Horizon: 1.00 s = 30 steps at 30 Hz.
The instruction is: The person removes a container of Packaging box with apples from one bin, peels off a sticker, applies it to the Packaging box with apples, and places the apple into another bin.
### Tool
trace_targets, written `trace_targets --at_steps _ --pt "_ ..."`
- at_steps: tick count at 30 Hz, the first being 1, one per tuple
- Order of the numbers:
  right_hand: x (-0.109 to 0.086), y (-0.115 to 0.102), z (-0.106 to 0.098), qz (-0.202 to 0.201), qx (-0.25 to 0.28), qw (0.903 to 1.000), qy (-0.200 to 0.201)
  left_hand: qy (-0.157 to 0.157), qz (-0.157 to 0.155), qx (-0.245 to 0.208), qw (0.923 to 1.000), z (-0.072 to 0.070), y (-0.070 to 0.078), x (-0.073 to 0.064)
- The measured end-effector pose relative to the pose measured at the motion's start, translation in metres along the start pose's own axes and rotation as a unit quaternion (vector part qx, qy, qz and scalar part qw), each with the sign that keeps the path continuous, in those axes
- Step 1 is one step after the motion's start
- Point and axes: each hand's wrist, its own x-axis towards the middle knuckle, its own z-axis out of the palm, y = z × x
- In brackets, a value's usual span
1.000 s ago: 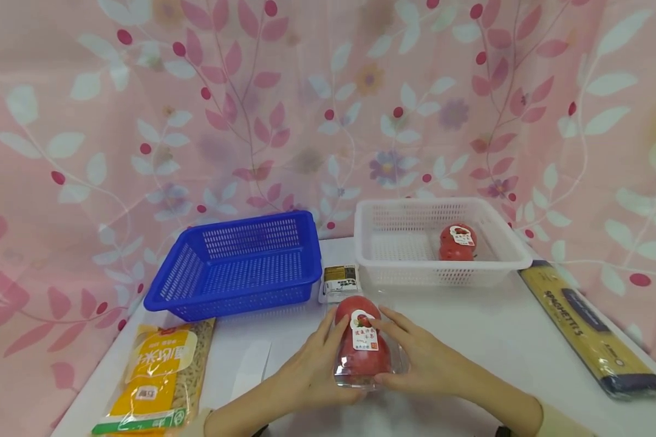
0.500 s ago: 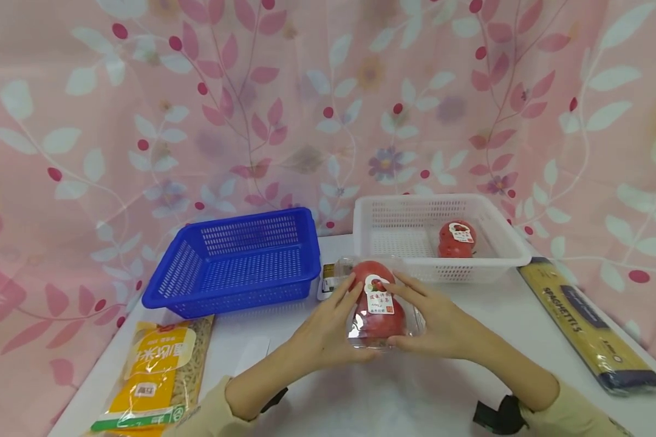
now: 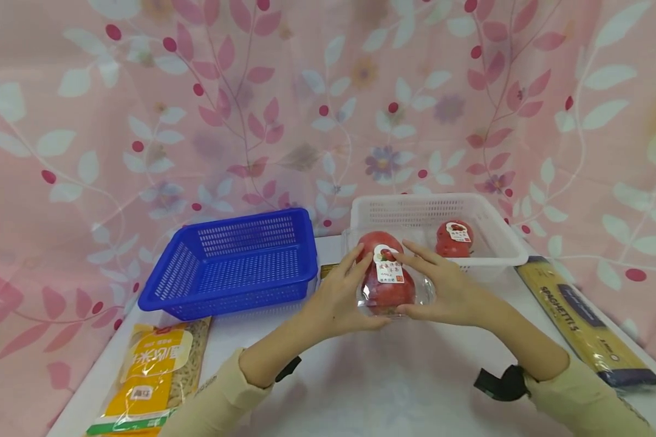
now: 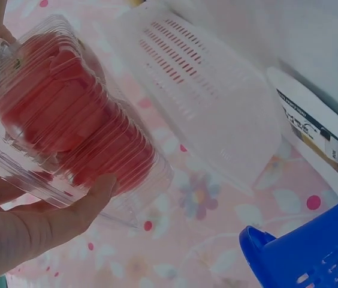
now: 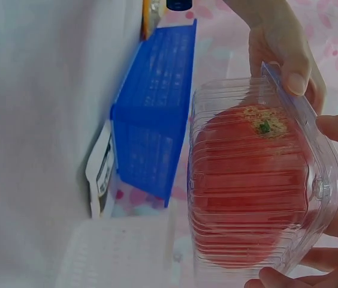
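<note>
Both hands hold a clear plastic clamshell box of red, round fruit (image 3: 379,294) with a white label, raised over the table in front of the white basket (image 3: 503,263). My left hand (image 3: 339,300) grips its left side, fingers over the top and thumb at the near edge. On the right side my right hand (image 3: 454,291) grips it the same way. In the left wrist view the box (image 4: 67,114) is tilted, its ribbed face showing. The right wrist view shows a green stem spot on the fruit (image 5: 241,186). Similar labelled red fruit (image 3: 452,243) sits in the white basket.
A blue basket (image 3: 229,303) stands left of the white one. Between them lies a small packet (image 4: 313,129), mostly covered in the head view. A yellow pasta bag (image 3: 153,376) lies at front left, a spaghetti pack (image 3: 585,321) at right. A floral curtain hangs behind.
Both hands have lifted the box of red fruit from near the table's middle, up, forward and slightly right, toward the white basket. The box now overlaps that basket's front left in the head view.
</note>
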Motion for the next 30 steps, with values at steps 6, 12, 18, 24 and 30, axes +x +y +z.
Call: trace_targets --at_steps 6,12,18,24,30 --pt "0.021 0.014 -0.011 -0.002 -0.022 0.9998 0.003 0.014 -0.005 -0.027 0.9995 0.001 -0.012 0.025" --pt "0.038 0.027 -0.02 0.005 -0.047 0.9989 -0.002 0.015 -0.012 -0.036 0.9992 0.007 -0.024 0.048" --pt "0.047 0.047 -0.024 0.04 -0.045 0.9982 0.005 0.016 -0.003 -0.015 0.9998 0.016 -0.033 0.075" --pt "0.058 0.067 -0.023 0.074 -0.043 0.9963 0.0 -0.005 -0.006 0.004 1.0 0.027 -0.049 0.099" --pt "0.068 0.088 -0.02 0.095 -0.033 0.9948 -0.014 -0.045 -0.04 -0.003 0.9982 0.039 -0.063 0.115"
